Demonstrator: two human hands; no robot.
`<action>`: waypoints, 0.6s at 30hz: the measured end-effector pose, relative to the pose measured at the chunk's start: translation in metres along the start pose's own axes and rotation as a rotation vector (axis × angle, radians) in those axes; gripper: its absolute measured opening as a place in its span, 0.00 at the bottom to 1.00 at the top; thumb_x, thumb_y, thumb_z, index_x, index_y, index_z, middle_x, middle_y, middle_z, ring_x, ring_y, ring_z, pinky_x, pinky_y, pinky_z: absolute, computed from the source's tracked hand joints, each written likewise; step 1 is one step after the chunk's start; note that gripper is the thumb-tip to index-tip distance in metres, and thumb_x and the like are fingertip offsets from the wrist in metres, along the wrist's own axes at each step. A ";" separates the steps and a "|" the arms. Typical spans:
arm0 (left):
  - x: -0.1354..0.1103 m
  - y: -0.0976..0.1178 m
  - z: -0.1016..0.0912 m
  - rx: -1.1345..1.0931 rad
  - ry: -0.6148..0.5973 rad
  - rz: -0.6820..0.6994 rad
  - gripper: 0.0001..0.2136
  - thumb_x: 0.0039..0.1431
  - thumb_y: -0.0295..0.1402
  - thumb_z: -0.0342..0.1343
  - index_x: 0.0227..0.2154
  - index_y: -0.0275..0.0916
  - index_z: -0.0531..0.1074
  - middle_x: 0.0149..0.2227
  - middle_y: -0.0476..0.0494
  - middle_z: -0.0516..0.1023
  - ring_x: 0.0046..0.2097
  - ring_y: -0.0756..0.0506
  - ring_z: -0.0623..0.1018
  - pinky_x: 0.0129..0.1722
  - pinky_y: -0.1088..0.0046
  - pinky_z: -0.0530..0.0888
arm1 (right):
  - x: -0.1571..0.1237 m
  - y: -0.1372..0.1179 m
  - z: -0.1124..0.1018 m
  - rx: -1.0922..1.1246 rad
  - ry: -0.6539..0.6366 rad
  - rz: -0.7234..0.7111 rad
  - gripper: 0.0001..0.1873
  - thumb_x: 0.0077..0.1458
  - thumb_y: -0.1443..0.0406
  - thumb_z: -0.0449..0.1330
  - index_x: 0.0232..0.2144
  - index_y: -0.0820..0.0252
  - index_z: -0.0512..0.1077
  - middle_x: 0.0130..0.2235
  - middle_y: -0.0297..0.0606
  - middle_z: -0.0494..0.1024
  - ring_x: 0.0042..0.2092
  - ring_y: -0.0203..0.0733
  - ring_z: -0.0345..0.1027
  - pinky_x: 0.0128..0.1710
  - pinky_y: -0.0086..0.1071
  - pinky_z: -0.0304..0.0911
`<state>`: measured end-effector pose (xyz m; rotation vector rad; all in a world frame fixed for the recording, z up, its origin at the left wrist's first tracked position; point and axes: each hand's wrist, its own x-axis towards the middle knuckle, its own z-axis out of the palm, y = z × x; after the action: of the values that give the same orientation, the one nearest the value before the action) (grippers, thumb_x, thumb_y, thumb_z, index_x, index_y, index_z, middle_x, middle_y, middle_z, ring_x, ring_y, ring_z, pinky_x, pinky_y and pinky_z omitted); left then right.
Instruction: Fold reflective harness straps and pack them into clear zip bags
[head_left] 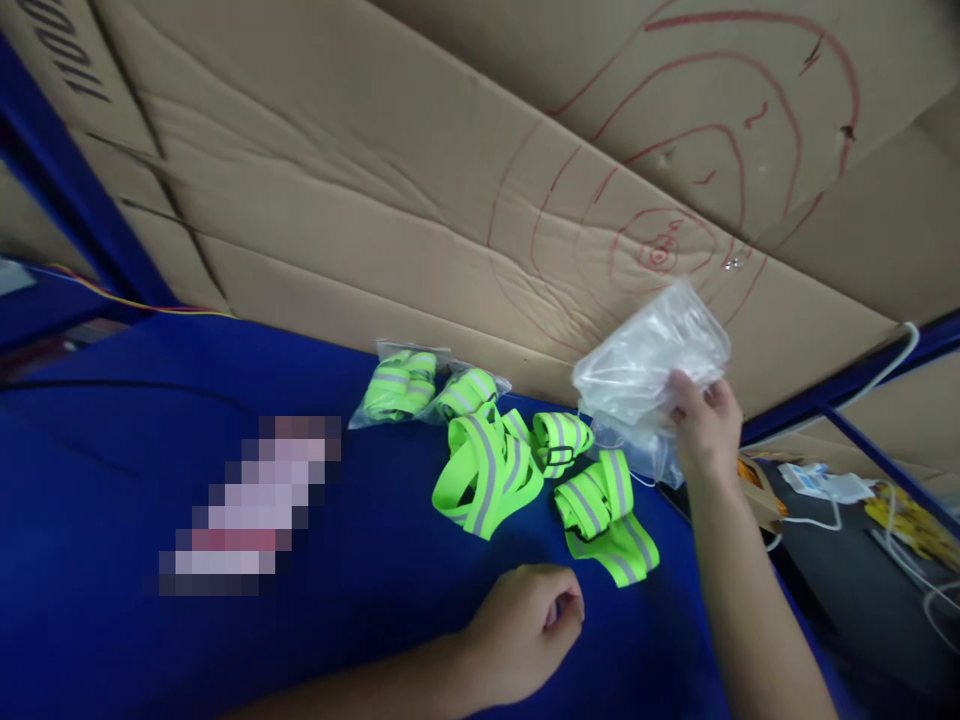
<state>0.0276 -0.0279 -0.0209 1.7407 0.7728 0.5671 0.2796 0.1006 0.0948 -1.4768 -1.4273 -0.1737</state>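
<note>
Over the back right of the blue worktop (375,560), in the head view, the right hand (711,425) is holding a stack of clear plastic bags (645,350) between thumb and fingers, in front of a cardboard panel (337,190) bearing red rings. Nearer the viewer, the left hand (525,635) is showing folded fingers, narrowly drawn in; whether they are gripping anything, I cannot tell. Beyond it, lime-green reflective straps (486,480) are lying loose in a cluster. Behind these, to the left, two bagged straps (401,388) are sitting side by side near the cardboard.
</note>
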 end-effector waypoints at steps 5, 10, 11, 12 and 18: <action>-0.003 0.001 0.004 0.093 -0.006 0.013 0.09 0.64 0.32 0.53 0.31 0.40 0.78 0.29 0.47 0.81 0.33 0.48 0.78 0.36 0.73 0.66 | -0.014 0.046 -0.081 -0.185 0.443 -0.043 0.17 0.59 0.54 0.61 0.44 0.61 0.71 0.40 0.45 0.76 0.39 0.49 0.73 0.42 0.46 0.69; 0.001 -0.001 -0.001 0.052 -0.002 0.022 0.09 0.64 0.32 0.52 0.32 0.40 0.77 0.30 0.49 0.80 0.32 0.50 0.77 0.33 0.76 0.66 | -0.039 0.061 -0.090 -0.648 0.052 -0.403 0.12 0.60 0.63 0.60 0.44 0.62 0.77 0.46 0.53 0.79 0.51 0.59 0.71 0.54 0.53 0.63; 0.001 -0.001 -0.002 0.058 0.004 0.024 0.09 0.64 0.32 0.53 0.31 0.40 0.76 0.30 0.49 0.80 0.32 0.50 0.77 0.33 0.76 0.66 | -0.046 0.064 -0.081 -0.671 -0.113 -0.432 0.12 0.60 0.64 0.60 0.44 0.60 0.78 0.45 0.50 0.81 0.50 0.57 0.73 0.53 0.50 0.64; 0.001 -0.002 -0.002 0.066 0.007 0.029 0.09 0.64 0.32 0.53 0.31 0.40 0.76 0.30 0.49 0.80 0.32 0.50 0.77 0.33 0.76 0.66 | -0.052 0.067 -0.071 -0.671 -0.256 -0.443 0.13 0.60 0.64 0.61 0.47 0.57 0.79 0.45 0.47 0.82 0.49 0.54 0.75 0.52 0.47 0.65; 0.000 -0.004 0.000 0.112 0.003 0.089 0.08 0.64 0.31 0.52 0.31 0.40 0.75 0.29 0.49 0.79 0.32 0.50 0.76 0.32 0.76 0.65 | -0.066 0.081 -0.040 -0.662 -0.722 -0.416 0.24 0.63 0.65 0.55 0.60 0.52 0.74 0.51 0.42 0.84 0.48 0.49 0.79 0.45 0.38 0.72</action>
<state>0.0267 -0.0274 -0.0243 1.8850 0.7449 0.5962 0.3465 0.0477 0.0228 -1.8455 -2.4286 -0.4317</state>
